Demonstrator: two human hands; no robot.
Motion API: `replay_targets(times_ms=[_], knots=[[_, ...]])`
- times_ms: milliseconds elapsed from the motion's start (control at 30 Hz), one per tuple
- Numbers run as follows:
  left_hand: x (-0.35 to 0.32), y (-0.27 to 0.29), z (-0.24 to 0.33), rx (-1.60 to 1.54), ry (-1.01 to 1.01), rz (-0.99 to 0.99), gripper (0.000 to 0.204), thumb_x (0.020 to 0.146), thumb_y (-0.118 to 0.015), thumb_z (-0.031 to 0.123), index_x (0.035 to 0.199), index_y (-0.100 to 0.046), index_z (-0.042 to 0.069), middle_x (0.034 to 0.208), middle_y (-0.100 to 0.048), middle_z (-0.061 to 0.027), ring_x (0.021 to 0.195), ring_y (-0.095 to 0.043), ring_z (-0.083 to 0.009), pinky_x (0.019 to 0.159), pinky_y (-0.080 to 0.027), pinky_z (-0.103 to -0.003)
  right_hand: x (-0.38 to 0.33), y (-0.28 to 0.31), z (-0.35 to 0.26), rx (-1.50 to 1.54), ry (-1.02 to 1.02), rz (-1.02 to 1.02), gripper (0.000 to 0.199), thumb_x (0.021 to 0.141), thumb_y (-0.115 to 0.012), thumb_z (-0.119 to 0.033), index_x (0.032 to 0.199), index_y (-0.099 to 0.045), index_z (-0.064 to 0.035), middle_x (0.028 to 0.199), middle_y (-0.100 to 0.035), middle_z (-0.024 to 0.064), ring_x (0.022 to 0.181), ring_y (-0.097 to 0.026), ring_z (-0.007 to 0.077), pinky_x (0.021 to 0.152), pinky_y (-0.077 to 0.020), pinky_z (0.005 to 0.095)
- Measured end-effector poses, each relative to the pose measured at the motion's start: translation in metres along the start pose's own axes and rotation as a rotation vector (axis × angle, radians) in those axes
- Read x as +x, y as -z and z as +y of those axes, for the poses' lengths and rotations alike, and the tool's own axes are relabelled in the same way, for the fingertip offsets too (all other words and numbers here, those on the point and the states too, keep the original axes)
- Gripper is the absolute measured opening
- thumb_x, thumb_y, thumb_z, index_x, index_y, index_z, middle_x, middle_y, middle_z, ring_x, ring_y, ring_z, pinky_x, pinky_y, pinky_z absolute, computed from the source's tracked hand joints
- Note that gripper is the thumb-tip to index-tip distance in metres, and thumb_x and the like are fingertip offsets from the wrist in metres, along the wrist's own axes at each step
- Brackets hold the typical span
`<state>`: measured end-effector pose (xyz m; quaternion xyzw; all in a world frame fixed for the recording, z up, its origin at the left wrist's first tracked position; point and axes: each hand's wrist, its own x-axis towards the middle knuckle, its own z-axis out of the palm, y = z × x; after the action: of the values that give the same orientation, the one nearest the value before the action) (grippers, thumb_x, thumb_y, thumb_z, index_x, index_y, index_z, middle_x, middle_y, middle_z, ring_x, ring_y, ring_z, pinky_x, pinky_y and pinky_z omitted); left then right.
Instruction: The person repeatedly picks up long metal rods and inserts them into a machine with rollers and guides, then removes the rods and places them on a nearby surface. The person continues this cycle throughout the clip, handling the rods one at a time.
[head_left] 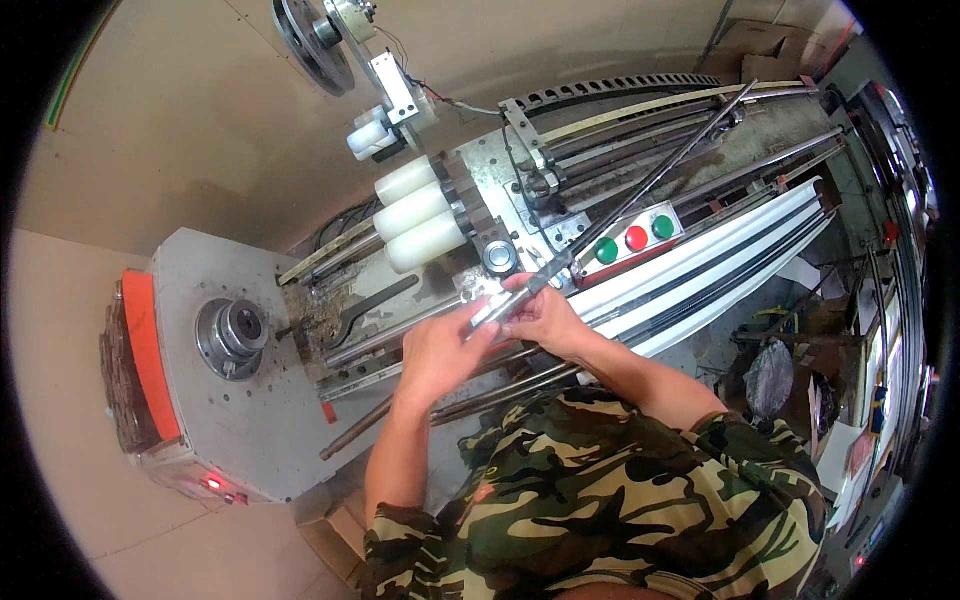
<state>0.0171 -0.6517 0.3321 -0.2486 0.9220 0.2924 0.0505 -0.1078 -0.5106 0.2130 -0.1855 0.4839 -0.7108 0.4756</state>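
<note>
While left hand (pixel 440 352) and right hand (pixel 545 317) clamp fingers round a bar (pixel 548 272), white rollers (pixel 413 212) leave open room.

1 fisheye head cam, facing down, nr L hand (pixel 440 352), R hand (pixel 546 320)

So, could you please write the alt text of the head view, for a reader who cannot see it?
A person's left hand and right hand hold a metal rod over a machine. Beyond them are three white rollers; to their right, one red button sits between two green buttons.
</note>
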Motion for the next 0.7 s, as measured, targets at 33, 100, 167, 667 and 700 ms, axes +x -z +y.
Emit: replay_targets(times_ms=[33,100,167,667,700], knots=[[0.002,-0.004,-0.007,-0.021,-0.022,0.002,0.047,0.090,-0.067,0.045,0.129,-0.070,0.020,0.085,-0.073,-0.0152,0.083,-0.070,-0.0381,0.078,-0.054,-0.045,-0.003,0.003,-0.001,-0.053,-0.019,-0.011,0.061,0.082,-0.076,0.009,0.132,-0.044,-0.0029,0.103,-0.066,0.0076,0.098,-0.066,0.0151,0.085,-0.0570,0.0295],[0.002,-0.006,-0.013,-0.037,-0.043,0.009,0.042,0.090,-0.067,0.045,0.124,-0.073,0.021,0.087,-0.073,-0.0156,0.083,-0.070,-0.0376,0.077,-0.054,-0.045,-0.008,0.006,-0.003,-0.131,-0.070,-0.029,0.062,0.082,-0.077,0.008,0.133,-0.043,-0.0023,0.102,-0.067,0.0073,0.097,-0.066,0.0139,0.085,-0.0557,0.0281],[0.003,-0.006,-0.014,-0.026,-0.045,0.016,0.039,0.091,-0.066,0.044,0.121,-0.074,0.021,0.088,-0.074,-0.0161,0.082,-0.070,-0.0367,0.077,-0.054,-0.044,-0.011,0.008,-0.006,-0.182,-0.133,-0.039,0.064,0.082,-0.077,0.007,0.135,-0.043,-0.0014,0.101,-0.067,0.0068,0.096,-0.066,0.0128,0.086,-0.0545,0.0271],[-0.004,0.001,-0.012,0.366,-0.252,-0.057,0.034,0.089,-0.072,0.040,0.094,-0.070,0.006,0.089,-0.069,-0.0141,0.078,-0.069,-0.0335,0.068,-0.054,-0.046,-0.017,-0.015,-0.007,-0.052,-0.241,0.122,0.034,0.102,-0.062,-0.037,0.094,-0.068,-0.0041,0.063,-0.055,-0.0027,0.056,-0.047,0.0064,0.052,-0.0335,0.0223],[-0.002,0.003,-0.022,0.225,-0.267,-0.131,0.038,0.093,-0.066,0.041,0.093,-0.068,0.003,0.090,-0.070,-0.0159,0.075,-0.069,-0.0348,0.068,-0.055,-0.044,-0.017,-0.015,-0.008,-0.075,-0.226,0.127,0.034,0.102,-0.063,-0.036,0.091,-0.068,-0.0041,0.063,-0.055,-0.0019,0.056,-0.046,0.0068,0.052,-0.0337,0.0223]])
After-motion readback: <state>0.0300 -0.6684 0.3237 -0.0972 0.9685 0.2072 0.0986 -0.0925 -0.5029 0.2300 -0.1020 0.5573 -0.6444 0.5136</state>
